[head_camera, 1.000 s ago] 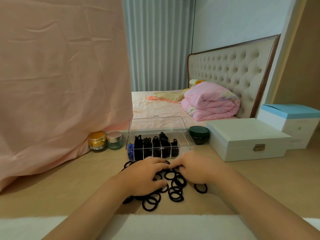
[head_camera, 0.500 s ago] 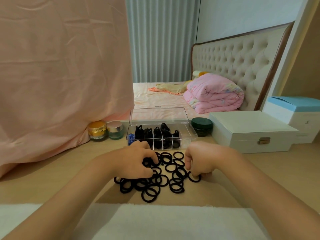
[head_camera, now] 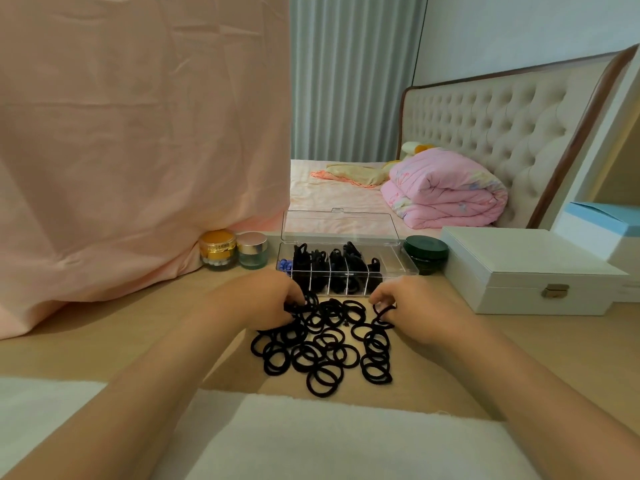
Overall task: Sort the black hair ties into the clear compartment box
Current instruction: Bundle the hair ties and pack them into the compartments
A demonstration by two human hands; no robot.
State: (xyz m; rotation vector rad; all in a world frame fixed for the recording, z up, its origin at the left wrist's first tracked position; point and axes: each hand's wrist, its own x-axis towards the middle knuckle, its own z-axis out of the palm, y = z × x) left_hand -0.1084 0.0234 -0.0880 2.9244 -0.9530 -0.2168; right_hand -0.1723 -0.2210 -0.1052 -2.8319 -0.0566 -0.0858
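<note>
A: Looking for the hair ties (head_camera: 322,348).

B: Heaped loose on the tan surface (head_camera: 104,341), about the middle, just on the near side of the clear compartment box (head_camera: 394,268). Black loops, overlapping and partly stacked.

A: And inside the box?

B: Packed with more black ties across the middle compartments. Something blue (head_camera: 284,265) in the leftmost one. Lid (head_camera: 337,225) standing open along the far edge.

A: Checking the left hand (head_camera: 263,299).

B: Lying on the far-left edge of the heap, fingers (head_camera: 292,296) curled down and grasping a few of the ties there.

A: Right hand (head_camera: 412,306)?

B: At the far-right edge of the heap, fingers bent and pinching a single tie (head_camera: 382,312). Hard to say whether raised off the surface or not.

A: Anything else around?

B: Left of the box, a gold jar (head_camera: 218,249) with a small glass jar (head_camera: 252,251) just beside it, both against a hanging pink cloth (head_camera: 138,133). Near the box's right end, a dark green jar (head_camera: 426,252), then a white latched case (head_camera: 530,268), then a blue-lidded box (head_camera: 595,220) further right. Along the near edge, a white towel (head_camera: 329,438) under both forearms. Far behind, a bed with a folded pink quilt (head_camera: 446,192) and a tufted headboard (head_camera: 502,126).
</note>
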